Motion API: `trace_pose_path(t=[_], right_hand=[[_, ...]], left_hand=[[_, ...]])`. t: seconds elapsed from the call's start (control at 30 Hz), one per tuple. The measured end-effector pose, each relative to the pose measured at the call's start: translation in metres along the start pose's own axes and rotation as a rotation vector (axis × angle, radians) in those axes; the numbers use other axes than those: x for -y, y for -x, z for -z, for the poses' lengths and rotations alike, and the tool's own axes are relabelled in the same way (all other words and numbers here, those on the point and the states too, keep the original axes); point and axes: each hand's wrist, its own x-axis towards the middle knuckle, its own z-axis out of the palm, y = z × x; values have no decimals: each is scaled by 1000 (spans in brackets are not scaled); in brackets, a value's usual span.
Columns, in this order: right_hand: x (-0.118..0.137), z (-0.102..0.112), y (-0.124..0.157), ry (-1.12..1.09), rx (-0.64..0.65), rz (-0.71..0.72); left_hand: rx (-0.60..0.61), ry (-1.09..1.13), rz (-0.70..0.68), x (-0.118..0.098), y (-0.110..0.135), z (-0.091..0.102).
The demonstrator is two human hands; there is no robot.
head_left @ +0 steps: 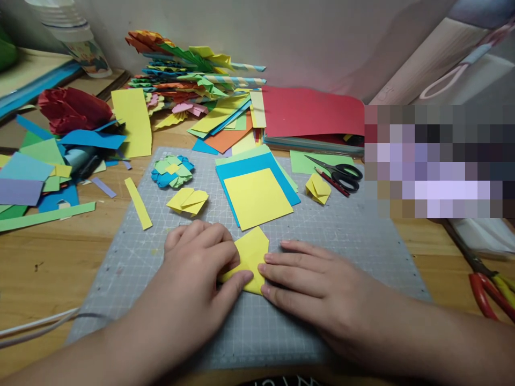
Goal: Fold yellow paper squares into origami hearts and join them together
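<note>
A folded piece of yellow paper (252, 251) lies on the grey cutting mat (225, 327) between my hands. My left hand (201, 262) is closed on its left part, thumb pressed on top and fingers curled over the edge, which hides that corner. Along the right edge of the paper, my right hand (317, 284) lies flat with fingers stretched out, fingertips touching it. Just beyond sit a yellow square sheet (257, 198) and a blue sheet (245, 167) beneath it. Two folded yellow pieces, one at left (188, 201) and one at right (318, 188), rest on the mat.
A blue and green paper flower (172, 171) and a yellow strip (138, 203) lie on the mat's left. Black scissors (341, 172) and a dark red pencil (332, 182) are at upper right. Paper scraps (24, 171) cover the left side; red-handled scissors (483, 295) lie far right.
</note>
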Motion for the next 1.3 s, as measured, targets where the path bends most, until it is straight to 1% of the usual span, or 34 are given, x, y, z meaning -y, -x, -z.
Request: trace_pose_path(t=[0.1,0.2,0.4,0.63,0.87,1.13,1.23,1.3], right_hand=[[0,1,-1,-11,-10,-2],[1,2,-1,-12,-10,-7],[3,-4,-2,95,14,28],[3,-5,-2,85,19,8],[4,-4,-1,84,22,11],[8,-3,-5,101,11,-6],[9,-5,-6,113,3,-7],[9,-5,-7,115,-4,-6]], left_hand=[[-18,-19,27,-1,-3,-2],[-10,-16,29,0,-4,-2],[-5,-19,14,1,-3,-1],[-26,-106,4,0,0,2],[7,-137,23,-4,-2,5],[-13,-91,17,0,-2,3],[10,-36,-19,0,-5,1],[16,-20,-18,0,-8,1]])
